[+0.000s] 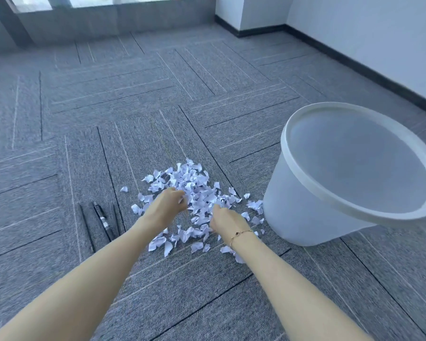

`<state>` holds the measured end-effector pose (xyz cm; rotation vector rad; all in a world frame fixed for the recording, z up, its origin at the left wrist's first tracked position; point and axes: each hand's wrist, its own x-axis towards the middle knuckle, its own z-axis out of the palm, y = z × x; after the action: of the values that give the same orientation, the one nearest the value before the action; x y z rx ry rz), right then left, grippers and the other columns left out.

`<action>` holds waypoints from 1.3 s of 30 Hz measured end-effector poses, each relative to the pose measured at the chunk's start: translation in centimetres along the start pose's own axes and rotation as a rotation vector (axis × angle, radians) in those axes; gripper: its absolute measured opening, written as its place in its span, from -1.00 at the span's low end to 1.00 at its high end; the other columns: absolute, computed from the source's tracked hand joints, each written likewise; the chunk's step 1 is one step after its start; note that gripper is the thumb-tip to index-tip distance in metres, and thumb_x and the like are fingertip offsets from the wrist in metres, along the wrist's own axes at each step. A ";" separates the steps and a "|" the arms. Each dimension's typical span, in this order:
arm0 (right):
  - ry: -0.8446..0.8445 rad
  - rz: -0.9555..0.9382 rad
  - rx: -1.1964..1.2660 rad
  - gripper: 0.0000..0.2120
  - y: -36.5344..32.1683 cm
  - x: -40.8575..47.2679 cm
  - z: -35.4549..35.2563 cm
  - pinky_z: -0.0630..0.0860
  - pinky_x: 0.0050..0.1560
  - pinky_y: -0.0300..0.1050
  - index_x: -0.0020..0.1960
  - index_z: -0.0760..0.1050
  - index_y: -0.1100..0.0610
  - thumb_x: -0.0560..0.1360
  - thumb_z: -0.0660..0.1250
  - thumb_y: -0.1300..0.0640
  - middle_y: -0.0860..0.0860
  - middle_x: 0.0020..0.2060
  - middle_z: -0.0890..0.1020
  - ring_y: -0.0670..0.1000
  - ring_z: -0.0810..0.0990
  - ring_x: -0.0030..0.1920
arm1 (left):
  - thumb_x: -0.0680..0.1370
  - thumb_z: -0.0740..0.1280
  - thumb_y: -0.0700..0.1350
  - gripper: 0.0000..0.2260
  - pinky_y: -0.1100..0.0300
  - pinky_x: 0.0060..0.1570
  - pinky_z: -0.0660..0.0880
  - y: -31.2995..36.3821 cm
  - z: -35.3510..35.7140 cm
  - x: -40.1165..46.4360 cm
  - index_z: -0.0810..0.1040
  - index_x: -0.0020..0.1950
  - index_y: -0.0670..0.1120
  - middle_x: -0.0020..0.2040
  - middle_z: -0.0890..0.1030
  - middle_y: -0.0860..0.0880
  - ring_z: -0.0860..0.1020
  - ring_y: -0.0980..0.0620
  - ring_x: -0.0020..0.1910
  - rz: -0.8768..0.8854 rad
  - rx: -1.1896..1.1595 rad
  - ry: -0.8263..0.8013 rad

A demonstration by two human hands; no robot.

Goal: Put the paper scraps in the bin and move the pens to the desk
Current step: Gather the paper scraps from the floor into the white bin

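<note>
Bright, even daylight, seemingly from the windows point(138, 0) ahead; shadows faint, edges bowed, detail slightly soft.

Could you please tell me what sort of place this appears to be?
Probably an office: grey carpet tiles, plain white walls with dark skirting, and a white bin beside pens on the floor.

Bin point(305, 217) walls the scrap pile's point(197, 193) right; pens point(103, 221) flank its left.
</note>
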<state>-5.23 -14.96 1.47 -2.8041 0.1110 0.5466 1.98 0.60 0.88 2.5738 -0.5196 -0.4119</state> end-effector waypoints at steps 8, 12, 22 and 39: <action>0.090 -0.053 0.070 -0.94 -2.4 -2.0 -10.3 0.14 -0.52 -0.16 -0.09 0.27 0.21 0.54 0.06 0.31 0.03 -0.43 0.35 0.03 0.37 -0.40 | 0.51 0.27 -0.21 -0.74 0.16 -0.48 0.28 5.6 -8.5 0.1 0.34 -0.38 -0.15 -0.41 0.38 -0.11 0.25 0.01 -0.47 0.033 -0.003 0.077; 0.156 -0.085 0.147 -0.82 -2.6 -3.6 -18.0 0.21 -0.42 -0.12 -0.25 0.23 0.19 0.52 0.10 0.27 0.14 -0.29 0.42 0.11 0.39 -0.27 | 0.52 0.26 -0.19 -0.72 0.19 -0.48 0.24 10.8 -13.2 0.7 0.37 -0.38 -0.18 -0.43 0.37 -0.11 0.24 0.01 -0.47 0.084 -0.030 0.110; 0.338 0.147 0.197 -0.65 8.1 -9.1 -27.3 0.18 -0.36 -0.11 -0.41 0.10 0.12 0.52 0.12 0.22 0.04 -0.45 0.26 0.14 0.33 -0.29 | 0.50 0.23 -0.14 -0.69 0.22 -0.49 0.16 27.9 -14.2 0.4 0.32 -0.45 -0.13 -0.46 0.31 -0.08 0.19 0.00 -0.48 0.274 -0.186 0.108; 0.242 0.277 0.309 -0.60 19.0 -9.3 -22.2 0.13 -0.46 -0.17 -0.44 0.11 0.13 0.55 0.13 0.21 0.04 -0.47 0.28 0.09 0.28 -0.38 | 0.56 0.12 -0.17 -0.69 0.17 -0.29 0.28 33.2 -2.9 5.6 0.19 -0.38 -0.11 -0.37 0.33 -0.07 0.34 -0.10 -0.29 0.062 -0.122 -0.127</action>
<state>-8.34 -39.29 19.76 -2.5504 0.5881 0.2198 -1.48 -27.69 19.10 2.4189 -0.5977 -0.5702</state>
